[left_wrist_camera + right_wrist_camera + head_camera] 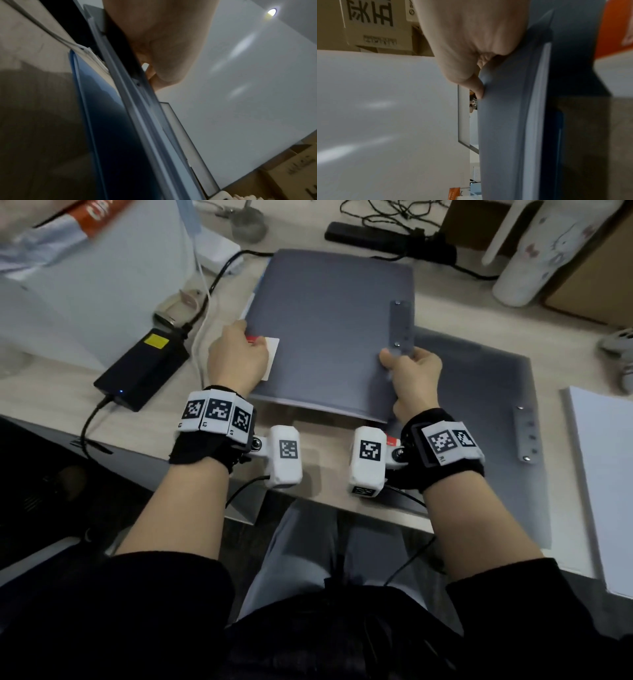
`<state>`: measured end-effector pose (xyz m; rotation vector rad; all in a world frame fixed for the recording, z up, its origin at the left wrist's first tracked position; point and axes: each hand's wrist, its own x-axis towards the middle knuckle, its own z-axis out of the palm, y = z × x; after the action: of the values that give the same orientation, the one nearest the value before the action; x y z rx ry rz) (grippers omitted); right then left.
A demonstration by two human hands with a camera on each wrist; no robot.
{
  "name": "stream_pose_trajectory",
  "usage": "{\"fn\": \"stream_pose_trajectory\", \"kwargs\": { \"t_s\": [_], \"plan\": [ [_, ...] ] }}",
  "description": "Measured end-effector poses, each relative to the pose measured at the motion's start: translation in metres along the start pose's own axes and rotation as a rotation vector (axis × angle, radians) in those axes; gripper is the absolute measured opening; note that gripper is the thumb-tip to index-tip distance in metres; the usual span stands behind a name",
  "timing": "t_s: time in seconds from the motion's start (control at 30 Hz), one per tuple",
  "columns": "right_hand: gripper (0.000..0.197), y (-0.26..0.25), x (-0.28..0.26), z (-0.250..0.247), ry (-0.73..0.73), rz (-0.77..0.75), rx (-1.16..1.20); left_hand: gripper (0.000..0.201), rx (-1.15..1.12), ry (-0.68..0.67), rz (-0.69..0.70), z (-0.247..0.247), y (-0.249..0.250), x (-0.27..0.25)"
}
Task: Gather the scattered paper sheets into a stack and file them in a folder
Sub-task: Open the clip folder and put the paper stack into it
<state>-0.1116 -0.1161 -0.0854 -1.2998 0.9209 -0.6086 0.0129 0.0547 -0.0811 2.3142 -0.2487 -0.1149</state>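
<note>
A closed grey folder [325, 330] is held between both hands over the desk, its near edge tilted up. White sheet edges [308, 404] show inside that near edge. My left hand [248, 345] grips the folder's left edge, thumb on top beside a white and red label [270, 354]. My right hand [399, 362] pinches the right edge next to the grey clip strip [401, 326]. In the left wrist view the left hand [163, 47] clasps the layered folder edge [137, 115]. In the right wrist view the right hand's thumb [477, 86] presses the grey cover [505, 121].
A second grey folder [479, 412] lies flat on the desk at the right, a white paper stack [603, 481] beyond it. A black power adapter [144, 368] with cables sits left. A power strip [387, 237] and white tumbler [541, 258] stand behind. A blue folder [106, 121] lies underneath.
</note>
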Motion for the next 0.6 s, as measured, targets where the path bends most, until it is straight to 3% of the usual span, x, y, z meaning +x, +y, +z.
{"fn": "stream_pose_trajectory", "kwargs": {
  "t_s": [0.3, 0.47, 0.6],
  "plan": [
    [0.017, 0.006, 0.013, 0.038, -0.003, 0.071, -0.077, 0.042, 0.032, -0.034, -0.016, -0.003, -0.017, 0.043],
    [0.04, 0.014, 0.016, 0.046, 0.027, 0.048, -0.098, 0.043, 0.071, -0.038, -0.001, 0.002, -0.026, 0.055],
    [0.034, 0.014, 0.011, 0.047, 0.063, 0.015, -0.123, 0.054, 0.049, -0.061, -0.001, 0.007, -0.031, 0.055]
  ]
}}
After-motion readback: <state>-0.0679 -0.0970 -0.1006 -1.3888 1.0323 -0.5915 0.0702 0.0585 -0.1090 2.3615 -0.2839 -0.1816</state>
